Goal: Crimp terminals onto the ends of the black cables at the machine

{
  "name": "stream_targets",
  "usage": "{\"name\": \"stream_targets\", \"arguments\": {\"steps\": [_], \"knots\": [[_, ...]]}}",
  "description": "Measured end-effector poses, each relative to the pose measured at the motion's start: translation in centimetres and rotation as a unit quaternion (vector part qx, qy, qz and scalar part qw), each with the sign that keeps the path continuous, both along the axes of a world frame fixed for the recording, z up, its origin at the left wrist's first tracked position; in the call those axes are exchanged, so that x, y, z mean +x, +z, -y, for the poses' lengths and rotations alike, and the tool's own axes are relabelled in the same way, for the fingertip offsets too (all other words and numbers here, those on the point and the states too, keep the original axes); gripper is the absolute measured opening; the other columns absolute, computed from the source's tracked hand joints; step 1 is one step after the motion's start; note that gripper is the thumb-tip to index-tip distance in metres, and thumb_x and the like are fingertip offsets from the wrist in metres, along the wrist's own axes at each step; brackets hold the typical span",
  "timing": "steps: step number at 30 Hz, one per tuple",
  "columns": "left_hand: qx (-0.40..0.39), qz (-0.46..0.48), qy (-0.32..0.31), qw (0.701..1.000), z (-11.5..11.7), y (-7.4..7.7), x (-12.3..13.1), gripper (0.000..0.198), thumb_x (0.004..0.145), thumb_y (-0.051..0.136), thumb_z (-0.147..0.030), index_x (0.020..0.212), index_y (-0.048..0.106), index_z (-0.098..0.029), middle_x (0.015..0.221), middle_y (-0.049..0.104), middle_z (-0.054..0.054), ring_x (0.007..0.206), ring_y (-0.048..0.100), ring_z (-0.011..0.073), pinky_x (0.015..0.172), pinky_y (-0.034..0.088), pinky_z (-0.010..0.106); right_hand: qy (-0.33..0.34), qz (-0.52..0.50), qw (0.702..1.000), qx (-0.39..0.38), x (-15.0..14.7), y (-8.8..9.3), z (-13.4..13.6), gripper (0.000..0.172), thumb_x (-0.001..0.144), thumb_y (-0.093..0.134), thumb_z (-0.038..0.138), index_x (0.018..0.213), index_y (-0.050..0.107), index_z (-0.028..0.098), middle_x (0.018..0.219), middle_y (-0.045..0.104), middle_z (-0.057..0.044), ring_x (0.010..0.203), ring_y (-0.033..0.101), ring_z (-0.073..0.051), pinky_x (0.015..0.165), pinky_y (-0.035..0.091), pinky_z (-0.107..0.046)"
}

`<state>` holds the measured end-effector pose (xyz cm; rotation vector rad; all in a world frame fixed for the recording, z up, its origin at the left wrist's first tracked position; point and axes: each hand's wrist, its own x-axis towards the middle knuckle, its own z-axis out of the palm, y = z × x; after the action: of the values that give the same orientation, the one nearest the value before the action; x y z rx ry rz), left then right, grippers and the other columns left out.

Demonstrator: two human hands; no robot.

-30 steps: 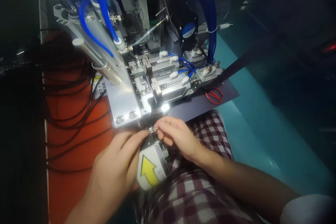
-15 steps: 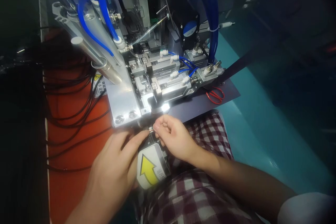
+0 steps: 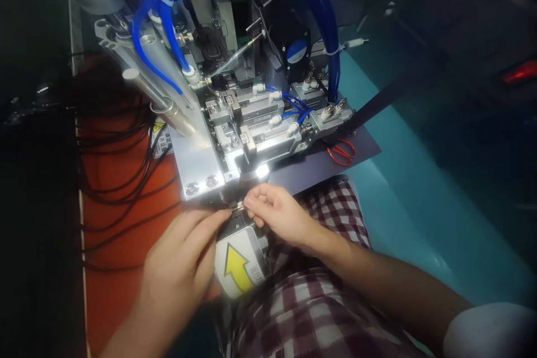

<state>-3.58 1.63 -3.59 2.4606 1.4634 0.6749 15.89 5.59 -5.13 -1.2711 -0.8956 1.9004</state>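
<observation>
A small shiny metal part (image 3: 239,206) is pinched between both my hands just below the lit opening (image 3: 260,170) of a machine. My left hand (image 3: 184,260) holds it with thumb and forefinger from the left. From the right, my right hand (image 3: 279,213) grips it with its fingers curled. The machine (image 3: 251,117) has aluminium blocks, white fittings and blue air hoses (image 3: 168,39). Under my hands sits a box with a yellow arrow label (image 3: 237,269).
Black cables (image 3: 126,179) lie over the orange surface on the left. Red-handled scissors (image 3: 342,152) rest on the dark base plate to the right of the machine. A teal floor (image 3: 398,190) lies to the right. My checked garment (image 3: 319,313) fills the bottom.
Both hands have crept slightly up and left toward the machine's lit opening, still pinching the small part. The camera view tilted a little.
</observation>
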Motion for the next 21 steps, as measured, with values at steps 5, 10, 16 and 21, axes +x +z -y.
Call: {"name": "stream_targets", "arguments": {"steps": [5, 10, 16, 21], "knots": [[0.066, -0.096, -0.014, 0.993, 0.0, 0.6, 0.4, 0.032, 0.099, 0.040, -0.013, 0.112, 0.069, -0.012, 0.092, 0.064, 0.010, 0.083, 0.064, 0.0216, 0.060, 0.048, 0.029, -0.001, 0.006, 1.000, 0.014, 0.1, 0.1, 0.0, 0.019, 0.085, 0.068, 0.029, 0.076, 0.055, 0.018, 0.062, 0.056, 0.007, 0.050, 0.048, -0.007, 0.054, 0.040, -0.024], [0.080, -0.098, -0.017, 0.992, 0.0, 0.5, 0.2, 0.030, 0.097, 0.043, -0.010, 0.113, 0.067, -0.016, 0.090, 0.065, 0.007, 0.081, 0.063, 0.0197, 0.062, 0.048, 0.028, -0.008, -0.006, 1.000, 0.018, 0.0, -0.3, 0.3, 0.029, 0.081, 0.074, 0.041, 0.075, 0.057, 0.018, 0.062, 0.057, 0.006, 0.050, 0.049, -0.007, 0.053, 0.039, -0.024], [0.032, -0.045, 0.010, 0.998, 0.1, 0.8, -0.3, 0.023, 0.096, 0.048, -0.013, 0.106, 0.067, -0.019, 0.097, 0.070, 0.006, 0.090, 0.065, 0.0208, 0.078, 0.052, 0.032, -0.022, -0.034, 0.999, -0.002, -0.2, -0.7, 0.4, 0.030, 0.078, 0.076, 0.041, 0.073, 0.056, 0.018, 0.059, 0.056, 0.007, 0.049, 0.046, -0.006, 0.052, 0.037, -0.023], [0.037, -0.080, 0.025, 0.996, 0.1, 1.2, -0.3, 0.026, 0.095, 0.046, -0.014, 0.100, 0.072, -0.018, 0.083, 0.065, 0.007, 0.080, 0.060, 0.0236, 0.067, 0.048, 0.035, -0.022, -0.032, 0.999, 0.006, -0.2, -0.4, 0.4, 0.025, 0.078, 0.072, 0.037, 0.073, 0.055, 0.018, 0.059, 0.055, 0.007, 0.049, 0.045, -0.007, 0.053, 0.036, -0.024]]}}
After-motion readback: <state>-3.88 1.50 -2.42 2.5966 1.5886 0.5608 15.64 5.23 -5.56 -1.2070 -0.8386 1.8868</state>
